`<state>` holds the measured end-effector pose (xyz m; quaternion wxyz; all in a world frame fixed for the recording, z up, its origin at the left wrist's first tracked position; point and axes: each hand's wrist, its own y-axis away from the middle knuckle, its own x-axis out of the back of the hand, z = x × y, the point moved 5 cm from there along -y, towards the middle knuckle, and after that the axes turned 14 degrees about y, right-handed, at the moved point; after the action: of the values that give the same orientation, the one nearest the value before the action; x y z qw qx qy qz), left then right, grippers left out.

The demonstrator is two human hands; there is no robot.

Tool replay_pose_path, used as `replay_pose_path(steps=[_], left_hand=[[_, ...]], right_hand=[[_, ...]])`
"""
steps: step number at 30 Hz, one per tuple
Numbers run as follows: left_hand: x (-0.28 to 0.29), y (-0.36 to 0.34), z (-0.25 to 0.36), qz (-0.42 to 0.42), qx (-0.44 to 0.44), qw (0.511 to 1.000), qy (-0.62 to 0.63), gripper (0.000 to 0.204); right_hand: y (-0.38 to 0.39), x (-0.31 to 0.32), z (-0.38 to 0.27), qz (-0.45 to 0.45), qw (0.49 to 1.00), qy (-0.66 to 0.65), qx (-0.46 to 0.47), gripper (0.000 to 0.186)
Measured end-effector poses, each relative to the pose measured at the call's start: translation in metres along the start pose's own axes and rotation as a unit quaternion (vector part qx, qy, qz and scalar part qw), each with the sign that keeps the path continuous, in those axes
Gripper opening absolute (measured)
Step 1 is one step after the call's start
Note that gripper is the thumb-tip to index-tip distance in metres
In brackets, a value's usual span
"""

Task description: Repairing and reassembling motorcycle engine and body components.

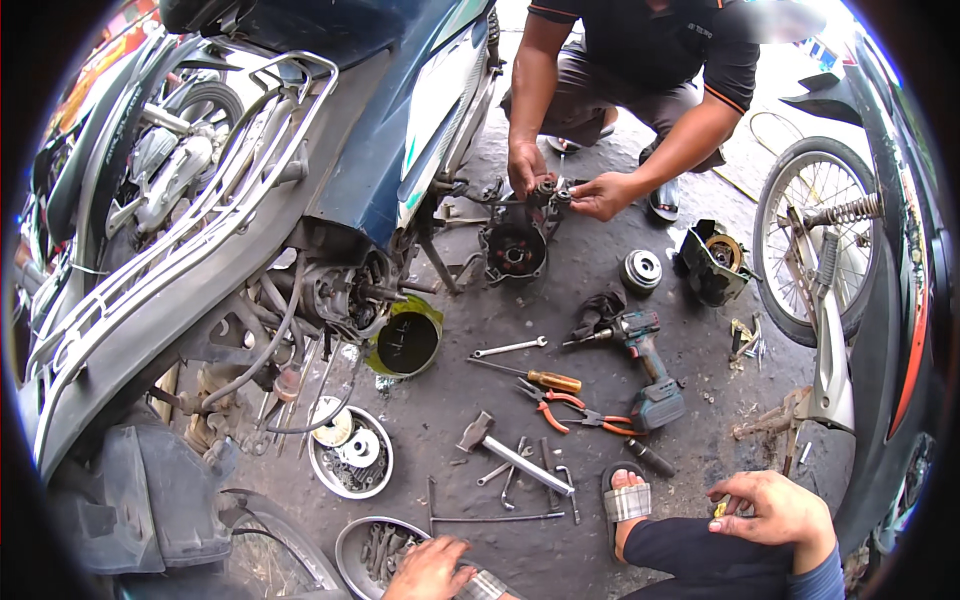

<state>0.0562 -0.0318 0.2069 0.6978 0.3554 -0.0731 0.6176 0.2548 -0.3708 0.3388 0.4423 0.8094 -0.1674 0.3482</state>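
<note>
My left hand [430, 572] is low in view at the right rim of a metal bowl of bolts [384, 548], fingers apart and nothing visible in them. My right hand [765, 515] hangs over my dark-trousered knee, fingers curled on a small yellow object [719, 509]. Nearby on the floor lie a hammer [478, 433], wrenches [508, 349], a screwdriver [553, 381], orange-handled pliers [555, 420] and a cordless drill [650, 370].
A partly dismantled scooter [370, 120] fills the left, above an oil container [418, 345] and parts bowl [350, 465]. A crouching co-worker [630, 80] holds a part over a casing [512, 250]. Another motorbike [870, 260] stands right; loose parts [640, 270] lie between.
</note>
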Motion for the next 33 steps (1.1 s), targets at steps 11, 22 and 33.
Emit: replay_pose_path(steps=[11,22,33], left_hand=[[0.01,0.008,0.021,-0.012,0.018,0.999,-0.024,0.042],[0.003,0.013,0.02,-0.019,0.023,0.999,-0.016,0.043],[0.002,0.016,0.02,-0.02,0.025,0.999,-0.029,0.043]], right_hand=[[-0.002,-0.001,-0.013,-0.02,0.999,0.009,0.042,0.053],[0.001,-0.005,-0.018,-0.058,0.996,0.031,0.068,0.053],[0.004,0.0,-0.027,-0.046,0.996,0.011,0.073,0.05]])
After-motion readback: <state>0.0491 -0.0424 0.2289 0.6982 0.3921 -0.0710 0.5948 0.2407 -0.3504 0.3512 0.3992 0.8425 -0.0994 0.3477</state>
